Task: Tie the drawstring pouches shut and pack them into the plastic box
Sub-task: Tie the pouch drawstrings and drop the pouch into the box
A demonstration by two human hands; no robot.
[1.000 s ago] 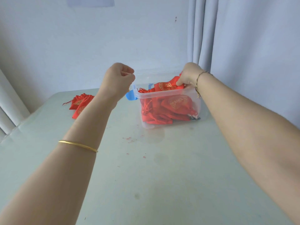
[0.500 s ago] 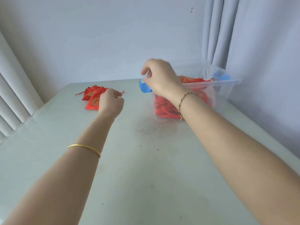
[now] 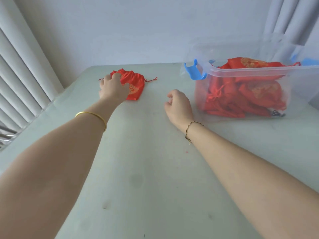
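One desk [image 3: 155, 169]: pale green, with faint smudges, and it fills the near and middle view.
Wall [image 3: 138, 28]: plain and pale, behind the desk's far edge.
Curtains: pale folds hang at the far left [image 3: 22, 66] and the far right [image 3: 290, 19].
Plastic box [image 3: 259, 70]: clear and lidless, it stands on the desk at the far right.
Packed pouches [image 3: 241, 94]: many red ones with gold print are heaped inside the plastic box, and the top one rises above the rim.
Left hand [image 3: 113, 87]: it reaches to the far left of the desk and lies on the loose pouch. The fingers curl over the gathered neck and the thumb lies on the front, so the hand grips the loose pouch.
Right hand [image 3: 178, 105]: mid-desk, between the loose pouch and the plastic box and touching neither. The fingers are loosely curled under and it holds nothing.
Loose pouch [image 3: 135, 85]: red with a gold pattern, flat on the desk at the far left, well apart from the plastic box. Its neck is gathered and a thin red cord trails to the right.
Blue latches: one [image 3: 194, 70] sticks out from the box's left end, and another [image 3: 309, 61] shows at its right end.
Gold bangle [image 3: 93, 116]: around the left forearm.
Braided bracelet [image 3: 189, 130]: thin and dark, at the right wrist.
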